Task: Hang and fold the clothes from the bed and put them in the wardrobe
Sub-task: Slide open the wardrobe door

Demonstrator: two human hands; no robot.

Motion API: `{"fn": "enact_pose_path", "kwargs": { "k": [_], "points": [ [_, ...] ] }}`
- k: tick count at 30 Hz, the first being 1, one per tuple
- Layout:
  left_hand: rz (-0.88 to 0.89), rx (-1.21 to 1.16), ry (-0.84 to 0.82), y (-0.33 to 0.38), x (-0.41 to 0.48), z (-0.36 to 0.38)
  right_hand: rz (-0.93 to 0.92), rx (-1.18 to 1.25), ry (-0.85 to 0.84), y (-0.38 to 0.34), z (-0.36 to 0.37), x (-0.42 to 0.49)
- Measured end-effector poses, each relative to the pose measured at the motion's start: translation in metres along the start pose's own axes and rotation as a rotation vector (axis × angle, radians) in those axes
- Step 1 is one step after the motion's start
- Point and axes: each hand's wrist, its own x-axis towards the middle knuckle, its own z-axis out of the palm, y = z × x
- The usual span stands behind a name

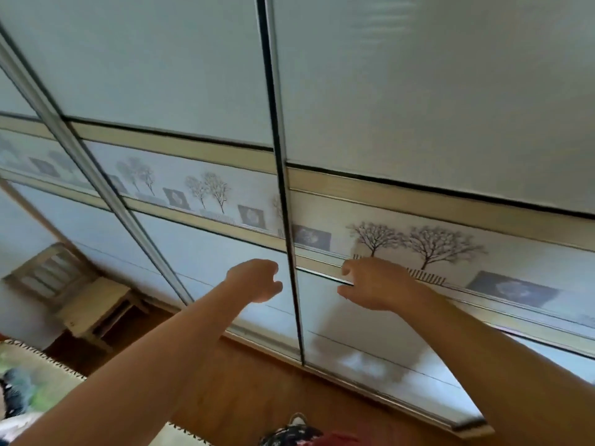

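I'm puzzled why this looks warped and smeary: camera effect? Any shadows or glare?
Head view: the wide-angle lens bows the frames of the wardrobe doors; the left hand, right hand and chair are blurred; the right hand's soft shadow and a pale glare patch lie on the wardrobe doors below it.

Brown wooden floor, pale wooden side table at the left.

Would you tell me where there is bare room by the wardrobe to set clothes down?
The brown wooden floor is bare between the pale sliding wardrobe doors and the fringed bed edge. The top of the small cream side table looks bare too. The bed corner is crowded with clothes.
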Motion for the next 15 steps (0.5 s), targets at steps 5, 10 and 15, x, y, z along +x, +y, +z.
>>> {"fn": "enact_pose_path", "kwargs": {
  "k": [5,10,15],
  "points": [
    [0.151,0.034,-0.022,0.058,-0.002,-0.004,0.199,0.047,0.046,0.052,-0.002,-0.058],
    [0.28,0.076,-0.001,0.102,-0.013,-0.024,0.346,0.076,0.105,0.08,-0.021,-0.106],
    [0.408,0.123,0.069,0.135,-0.033,-0.069,0.404,0.07,0.168,0.087,-0.056,-0.141]
  ]
}}
